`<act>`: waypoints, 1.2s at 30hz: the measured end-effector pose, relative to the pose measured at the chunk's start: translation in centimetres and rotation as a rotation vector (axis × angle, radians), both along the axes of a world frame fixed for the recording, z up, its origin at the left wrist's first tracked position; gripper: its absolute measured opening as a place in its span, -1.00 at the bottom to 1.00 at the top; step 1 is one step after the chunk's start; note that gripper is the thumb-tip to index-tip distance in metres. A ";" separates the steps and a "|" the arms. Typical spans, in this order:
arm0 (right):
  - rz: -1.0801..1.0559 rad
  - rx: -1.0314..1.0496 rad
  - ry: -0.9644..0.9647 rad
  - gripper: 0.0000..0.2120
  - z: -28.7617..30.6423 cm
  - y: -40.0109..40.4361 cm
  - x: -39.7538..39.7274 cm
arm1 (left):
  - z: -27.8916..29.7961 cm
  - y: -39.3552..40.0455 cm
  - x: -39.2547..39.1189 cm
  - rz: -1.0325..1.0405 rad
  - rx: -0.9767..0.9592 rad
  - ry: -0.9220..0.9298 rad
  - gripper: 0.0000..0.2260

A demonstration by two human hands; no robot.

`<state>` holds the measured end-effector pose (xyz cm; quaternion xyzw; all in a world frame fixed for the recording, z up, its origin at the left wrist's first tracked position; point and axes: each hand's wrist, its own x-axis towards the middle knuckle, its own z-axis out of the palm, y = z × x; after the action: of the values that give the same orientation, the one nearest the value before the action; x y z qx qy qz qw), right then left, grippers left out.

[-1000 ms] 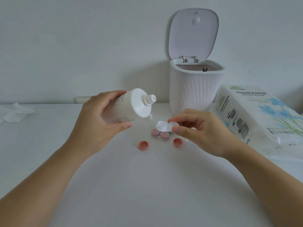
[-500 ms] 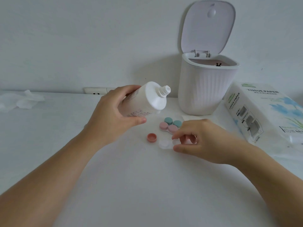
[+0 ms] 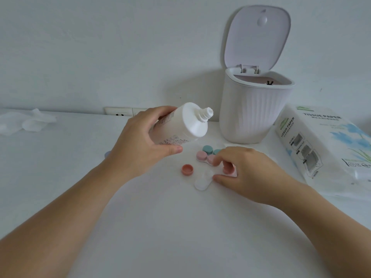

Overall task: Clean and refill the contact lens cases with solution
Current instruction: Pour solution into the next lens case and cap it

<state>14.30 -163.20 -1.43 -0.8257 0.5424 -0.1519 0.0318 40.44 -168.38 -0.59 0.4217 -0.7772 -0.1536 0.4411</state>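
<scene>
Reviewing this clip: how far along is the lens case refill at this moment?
Done: one clear case lies open on the table, a coral cap off beside it. In hand: left hand grips the uncapped solution bottle, tilted; right hand steadies the case. Left: filling, recapping, and the pink case and teal case, still capped.

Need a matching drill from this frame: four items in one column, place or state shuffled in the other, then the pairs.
Items
1. solution bottle
2. loose pink cap
3. bin
4. tissue paper pack

States or places
A. lid flipped up, against the wall
B. lying at the table's right edge
C. uncapped, tilted, gripped by the left hand
D. on the table, open side up, left of the clear case

Pairs: 1-C, 2-D, 3-A, 4-B
</scene>
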 end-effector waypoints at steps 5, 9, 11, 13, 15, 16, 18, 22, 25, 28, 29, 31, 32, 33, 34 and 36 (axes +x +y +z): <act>0.001 0.003 -0.008 -0.89 -0.1 0.3 0.7 | 0.1 0.1 0.0 -0.010 0.008 0.001 -0.36; 0.057 0.026 0.035 -0.81 -0.3 0.4 1.2 | -0.1 0.0 0.1 -0.003 0.000 0.000 -0.35; 0.077 0.022 0.049 -0.75 -0.3 0.5 1.5 | -0.1 0.0 0.1 0.001 -0.003 0.004 -0.35; 0.103 0.008 0.023 -0.77 -0.3 0.7 1.7 | -0.1 -0.1 0.1 0.000 -0.007 0.008 -0.35; 0.122 -0.003 -0.010 -0.78 -0.3 0.8 2.0 | -0.1 -0.1 0.1 0.002 -0.006 0.003 -0.36; 0.120 -0.006 -0.018 -0.72 -0.5 0.8 2.1 | -0.1 -0.1 0.1 0.005 -0.007 -0.002 -0.36; 0.113 -0.024 -0.015 -0.62 -0.8 0.8 2.4 | -0.1 -0.1 0.1 0.007 -0.007 -0.010 -0.36; 0.119 -0.040 -0.030 -0.64 -1.3 0.6 2.6 | -0.1 -0.1 0.2 0.005 -0.001 -0.020 -0.36; 0.139 0.006 -0.097 -0.70 -1.2 0.4 2.1 | -0.1 -0.2 0.2 0.001 0.006 -0.027 -0.36; 0.137 0.055 -0.139 -0.75 -1.3 0.2 1.7 | -0.2 -0.3 0.3 0.002 0.009 -0.040 -0.36; 0.131 0.066 -0.152 -0.76 -1.3 0.2 1.6 | -0.2 -0.4 0.4 0.006 0.008 -0.042 -0.35; 0.118 0.081 -0.194 -0.80 -1.1 0.1 1.4 | -0.3 -0.6 0.5 0.014 0.010 -0.049 -0.35; 0.107 0.087 -0.227 -0.82 -0.9 0.1 1.3 | -0.4 -0.7 0.6 0.017 0.012 -0.055 -0.35; 0.090 0.099 -0.277 -0.84 -0.7 0.0 1.0 | -0.4 -0.8 0.7 0.019 0.011 -0.064 -0.35; 0.069 0.119 -0.345 -0.86 -0.6 0.0 0.7 | -0.5 -0.8 0.8 0.021 0.008 -0.074 -0.35; 0.029 0.168 -0.487 -0.88 -0.2 -0.1 0.0 | -0.6 -1.0 1.0 0.024 0.007 -0.092 -0.34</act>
<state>14.32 -163.28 -1.63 -0.7667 0.5177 -0.3003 0.2324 41.48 -169.39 -1.16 0.4392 -0.7910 -0.1312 0.4053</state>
